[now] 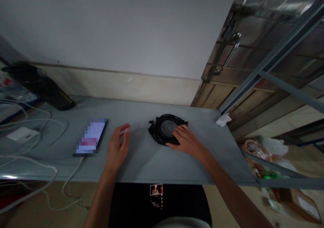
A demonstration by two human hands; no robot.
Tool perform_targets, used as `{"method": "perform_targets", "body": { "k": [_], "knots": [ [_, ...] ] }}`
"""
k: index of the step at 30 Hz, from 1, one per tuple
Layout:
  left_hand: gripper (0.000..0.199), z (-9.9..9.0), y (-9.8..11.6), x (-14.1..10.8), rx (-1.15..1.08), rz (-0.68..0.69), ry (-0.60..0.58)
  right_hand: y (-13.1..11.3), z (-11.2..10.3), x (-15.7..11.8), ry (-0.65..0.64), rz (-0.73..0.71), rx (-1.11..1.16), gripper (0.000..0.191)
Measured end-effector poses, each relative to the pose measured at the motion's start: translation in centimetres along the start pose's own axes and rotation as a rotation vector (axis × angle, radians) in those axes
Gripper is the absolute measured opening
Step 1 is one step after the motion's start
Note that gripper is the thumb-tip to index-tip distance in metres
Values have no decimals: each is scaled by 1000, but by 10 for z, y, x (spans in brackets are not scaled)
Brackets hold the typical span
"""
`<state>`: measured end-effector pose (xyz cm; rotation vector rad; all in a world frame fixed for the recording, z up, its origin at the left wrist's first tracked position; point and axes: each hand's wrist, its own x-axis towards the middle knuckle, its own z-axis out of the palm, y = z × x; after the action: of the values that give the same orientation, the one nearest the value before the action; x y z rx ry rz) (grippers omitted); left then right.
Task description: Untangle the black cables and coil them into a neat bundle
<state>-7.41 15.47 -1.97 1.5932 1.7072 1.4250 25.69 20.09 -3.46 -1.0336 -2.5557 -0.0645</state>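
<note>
A: Right hand is wrapped over the lower-right side of a round coil of black sheathed cable, fingertips inside the ring, thumb along the near edge. Left hand is loosely curled, thumb and fingers spaced apart, nothing visible in it.

B: Why just one on it?

A: Coil lies flat, so one hand looks enough to keep the loops together. Left is clear of it, off to its left.

B: Layout, biggest first?

A: Pale grey painted wall, then the long flat grey worktop up against it. Next, a black cylindrical container at the back left, probably parked there to free the front. Can't tell if it stands or leans; edge of view skews it.

B: Then the coil?

A: Yes. Middle of the worktop, straight ahead of the person, presumably for easy reach.

B: Smaller stuff?

A: Dark-edged rectangular phone, left of the left hand, screen lit but pixelated. Thin white cable runs from its near end over the front edge, so likely charging. Small white box far left among other white cables. Crumpled white paper scrap at the right end, well apart from the coil.
</note>
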Motion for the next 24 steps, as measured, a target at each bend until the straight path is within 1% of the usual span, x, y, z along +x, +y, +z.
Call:
{"method": "perform_targets", "body": {
  "k": [2,6,10,13,16,18,20,22,24],
  "knots": [
    [48,1,-1,1,-3,6,-9,14,-11,-25,-11,19,-51,43],
    [45,2,-4,1,11,34,-19,38,-32,-73,-32,92,-170,41],
    [41,3,-6,1,26,31,-45,47,-47,-111,-19,196,-218,41],
    [39,3,-7,1,32,35,-46,41,-53,-135,79,299,-198,50],
    [37,4,-7,2,49,36,-37,28,-52,-157,224,428,-170,61],
    [36,5,-6,2,61,37,-39,16,-47,-168,315,502,-149,59],
    [35,6,-6,2,74,41,-49,6,-42,-175,380,552,-147,55],
    [35,8,-6,2,94,52,-65,0,-38,-177,417,584,-165,53],
    [35,10,-7,3,130,84,-73,-3,-36,-177,424,601,-174,53]
  ]
}}
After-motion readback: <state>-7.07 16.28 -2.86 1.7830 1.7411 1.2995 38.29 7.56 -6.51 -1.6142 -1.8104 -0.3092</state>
